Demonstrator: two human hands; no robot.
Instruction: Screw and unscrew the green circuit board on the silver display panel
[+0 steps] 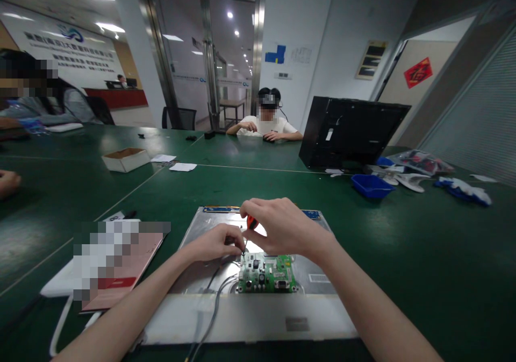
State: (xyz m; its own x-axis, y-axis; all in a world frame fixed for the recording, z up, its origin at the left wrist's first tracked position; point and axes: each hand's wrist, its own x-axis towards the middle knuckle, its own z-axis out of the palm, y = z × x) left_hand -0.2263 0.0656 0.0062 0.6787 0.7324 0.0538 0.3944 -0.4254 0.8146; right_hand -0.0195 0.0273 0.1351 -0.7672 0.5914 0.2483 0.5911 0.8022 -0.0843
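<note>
A silver display panel [318,313] lies flat on the green table in front of me, with a green circuit board [268,273] on its middle. My right hand [278,225] grips a red and black screwdriver [252,222] from above, its thin shaft pointing down at the board's upper left corner. Close beside the shaft's tip is my left hand [223,242], its fingers pinched together at that corner; whatever they hold is too small to make out. Grey cables [217,303] run from the board's left side toward the near edge.
A black monitor [350,130] stands at the back right, near a blue tray [371,186] and gloves [463,190]. An open box [126,159] sits back left. Papers and a white device [105,254] lie left. Other people sit across and at far left.
</note>
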